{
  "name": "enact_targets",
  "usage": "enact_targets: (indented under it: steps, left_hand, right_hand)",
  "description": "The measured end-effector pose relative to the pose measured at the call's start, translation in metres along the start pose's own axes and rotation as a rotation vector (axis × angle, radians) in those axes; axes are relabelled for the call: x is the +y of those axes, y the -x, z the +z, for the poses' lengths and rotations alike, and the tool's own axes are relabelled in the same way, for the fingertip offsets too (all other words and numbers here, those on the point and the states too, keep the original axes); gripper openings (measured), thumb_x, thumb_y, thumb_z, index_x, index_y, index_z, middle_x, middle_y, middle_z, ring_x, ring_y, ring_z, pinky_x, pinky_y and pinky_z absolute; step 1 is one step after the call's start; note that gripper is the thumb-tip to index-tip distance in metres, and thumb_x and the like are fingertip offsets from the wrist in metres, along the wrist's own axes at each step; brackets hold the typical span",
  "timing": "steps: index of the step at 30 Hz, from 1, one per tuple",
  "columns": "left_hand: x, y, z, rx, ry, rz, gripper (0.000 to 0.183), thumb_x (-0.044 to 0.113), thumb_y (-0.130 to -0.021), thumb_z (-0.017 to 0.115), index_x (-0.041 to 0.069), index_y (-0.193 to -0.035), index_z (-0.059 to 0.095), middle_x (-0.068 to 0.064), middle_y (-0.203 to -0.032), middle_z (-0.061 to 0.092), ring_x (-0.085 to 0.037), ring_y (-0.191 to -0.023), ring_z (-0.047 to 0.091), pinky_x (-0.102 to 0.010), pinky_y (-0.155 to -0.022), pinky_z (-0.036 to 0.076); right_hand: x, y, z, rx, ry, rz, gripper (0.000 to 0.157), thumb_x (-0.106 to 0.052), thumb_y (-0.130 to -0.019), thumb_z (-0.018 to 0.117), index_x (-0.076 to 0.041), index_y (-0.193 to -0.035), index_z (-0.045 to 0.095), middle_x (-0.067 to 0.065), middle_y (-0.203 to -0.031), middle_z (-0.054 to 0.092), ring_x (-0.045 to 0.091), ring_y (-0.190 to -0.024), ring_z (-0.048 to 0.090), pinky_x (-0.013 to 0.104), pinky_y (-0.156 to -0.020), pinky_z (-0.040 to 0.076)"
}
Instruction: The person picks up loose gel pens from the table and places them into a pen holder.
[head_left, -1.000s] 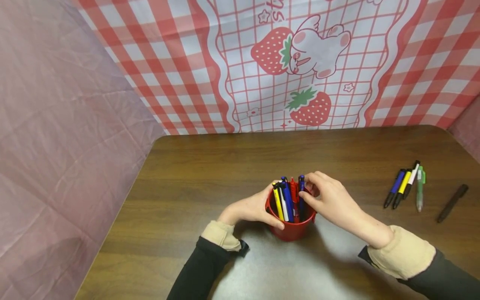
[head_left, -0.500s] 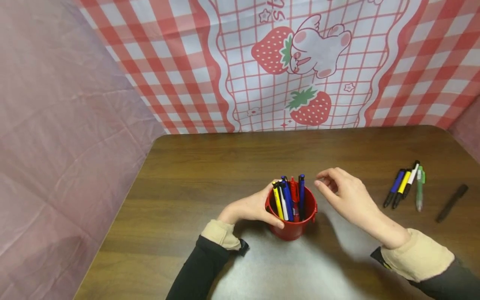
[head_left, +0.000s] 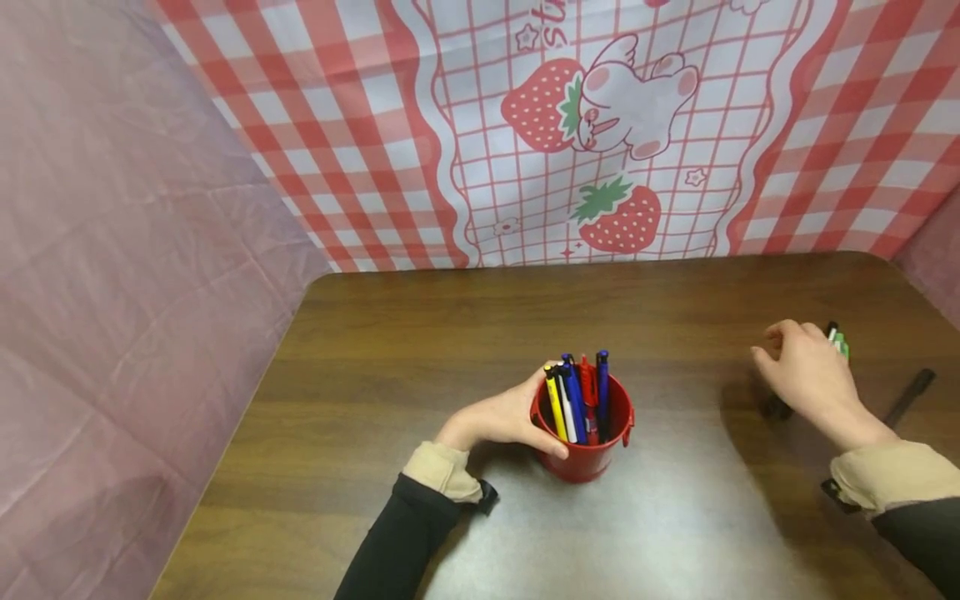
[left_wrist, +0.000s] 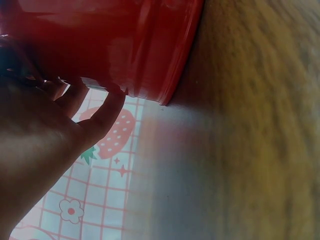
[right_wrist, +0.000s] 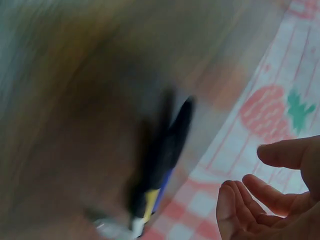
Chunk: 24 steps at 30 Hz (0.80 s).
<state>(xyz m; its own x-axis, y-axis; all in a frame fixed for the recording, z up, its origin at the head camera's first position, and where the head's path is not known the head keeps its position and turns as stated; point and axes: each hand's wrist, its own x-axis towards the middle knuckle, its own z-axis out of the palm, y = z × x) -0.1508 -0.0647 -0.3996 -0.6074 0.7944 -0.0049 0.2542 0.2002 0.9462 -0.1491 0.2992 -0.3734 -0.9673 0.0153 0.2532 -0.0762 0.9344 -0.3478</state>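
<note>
A small red bucket stands upright on the wooden table, gripped by my left hand, the thumb on its near side and the fingers behind it. In the left wrist view the fingers curl against the bucket's wall. Inside lean a yellow pen, a white pen, two blue pens and a red pen. Holding nothing, my right hand is over the pens at the right, its fingers loosely bent and apart. It mostly hides them; blurred black pen tips show in the right wrist view.
A green pen's clip peeks out beyond my right hand. Farther right lies a black pen. A checked strawberry cloth hangs behind the table's back edge, and pink fabric on the left.
My right hand has let go of the blue pen in the bucket and moved right, over the loose pens. My left hand and the bucket have stayed in place.
</note>
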Motion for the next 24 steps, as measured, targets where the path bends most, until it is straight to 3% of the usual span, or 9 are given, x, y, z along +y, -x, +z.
enact_targets:
  steps: [4,13,19,24]
  left_hand:
    - [-0.001,0.000,0.001,-0.011,0.007,0.012,0.090,0.009,-0.066,0.080,0.021,-0.133,0.022,0.004,-0.127,0.044,-0.006,-0.113,0.045,-0.021,-0.097,0.038]
    - [0.000,-0.001,0.000,-0.007,0.001,0.001,0.089,0.010,-0.066,0.080,0.021,-0.133,0.022,0.004,-0.127,0.044,-0.006,-0.113,0.044,-0.021,-0.097,0.038]
    - [0.000,-0.001,0.000,-0.015,0.011,0.012,0.090,0.008,-0.066,0.080,0.020,-0.133,0.021,0.003,-0.127,0.044,-0.006,-0.113,0.044,-0.021,-0.097,0.038]
    - [0.000,0.000,-0.002,-0.005,-0.006,0.001,0.089,0.009,-0.066,0.080,0.020,-0.133,0.022,0.003,-0.127,0.044,-0.005,-0.113,0.044,-0.021,-0.097,0.037]
  right_hand:
    - [0.020,-0.003,-0.002,-0.090,0.017,0.058,0.039,-0.016,-0.083,0.060,0.015,-0.104,0.049,0.034,-0.091,0.049,0.051,-0.079,0.047,0.054,-0.057,0.037]
    - [0.043,-0.010,0.002,-0.196,0.077,0.090,0.040,-0.018,-0.079,0.062,0.015,-0.097,0.050,0.040,-0.088,0.052,0.058,-0.078,0.048,0.056,-0.056,0.040]
    - [0.047,-0.011,0.006,-0.225,0.093,0.080,0.046,-0.019,-0.078,0.063,0.019,-0.100,0.048,0.041,-0.089,0.053,0.055,-0.074,0.050,0.054,-0.055,0.042]
    - [0.045,-0.015,0.010,-0.244,0.095,0.104,0.047,-0.023,-0.079,0.064,0.020,-0.091,0.047,0.039,-0.078,0.052,0.050,-0.063,0.052,0.050,-0.047,0.042]
